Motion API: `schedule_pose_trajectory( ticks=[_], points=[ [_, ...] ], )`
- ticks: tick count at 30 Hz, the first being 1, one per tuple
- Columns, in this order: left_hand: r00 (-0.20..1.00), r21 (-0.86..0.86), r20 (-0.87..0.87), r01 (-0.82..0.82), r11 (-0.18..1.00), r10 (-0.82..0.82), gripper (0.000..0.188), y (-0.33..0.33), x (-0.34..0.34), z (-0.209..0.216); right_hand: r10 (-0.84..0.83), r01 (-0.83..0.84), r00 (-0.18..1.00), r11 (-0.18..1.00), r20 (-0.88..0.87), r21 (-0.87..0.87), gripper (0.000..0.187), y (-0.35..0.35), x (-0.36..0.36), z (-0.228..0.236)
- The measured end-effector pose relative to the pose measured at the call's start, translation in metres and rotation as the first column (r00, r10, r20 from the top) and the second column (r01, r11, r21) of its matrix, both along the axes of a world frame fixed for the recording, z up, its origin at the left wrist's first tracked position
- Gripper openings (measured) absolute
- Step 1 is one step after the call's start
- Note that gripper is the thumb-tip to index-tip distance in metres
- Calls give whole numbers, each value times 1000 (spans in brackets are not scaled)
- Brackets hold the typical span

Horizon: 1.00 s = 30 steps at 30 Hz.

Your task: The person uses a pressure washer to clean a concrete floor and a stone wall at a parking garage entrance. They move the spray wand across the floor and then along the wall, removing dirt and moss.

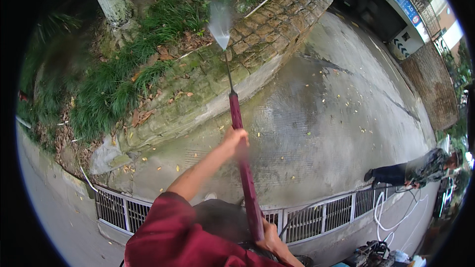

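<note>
Both my hands are wrapped round a long dark-red pressure washer lance (249,183) that points away from me. My left hand (235,142) grips it around the middle, with that arm stretched forward in a red sleeve. Close to my body, my right hand (269,237) is closed on its rear end; part of those fingers is hidden behind the lance. From the thin metal tip a white fan of water (220,25) sprays over the edge of a curved stone wall (264,32). The wall is wet and brown beyond the tip, and greener with moss nearer me.
Grass clumps (173,17) and a white-painted tree trunk (113,0) stand left of the wall. A wet concrete ramp (316,118) curves toward a dark entrance. Drain grating (309,225) crosses in front of me. At right, a person (420,168) stands near a white hose (380,212).
</note>
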<state>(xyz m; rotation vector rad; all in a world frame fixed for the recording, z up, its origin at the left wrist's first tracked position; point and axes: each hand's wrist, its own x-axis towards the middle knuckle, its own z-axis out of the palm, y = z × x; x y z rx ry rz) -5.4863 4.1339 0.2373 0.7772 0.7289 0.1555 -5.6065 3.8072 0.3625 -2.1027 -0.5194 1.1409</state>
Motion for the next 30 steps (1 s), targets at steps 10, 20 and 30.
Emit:
schedule_pose_trajectory(
  ticks=[10, 20, 30],
  points=[
    [989, -88, -42, 138, 987, -142, 26, -42, -36, 9, -156, 144, 984, 981, -84, -131, 53, -5, -56, 51],
    [982, -16, -9, 191, 982, -191, 21, -82, -38, 12, -199, 199, 979, 980, -42, -26, 35, -53, -71, 33],
    [982, -21, -33, 185, 983, -185, 29, -124, 2, 7, -220, 220, 975, 976, 43, 6, 31, -83, -59, -8]
  ],
)
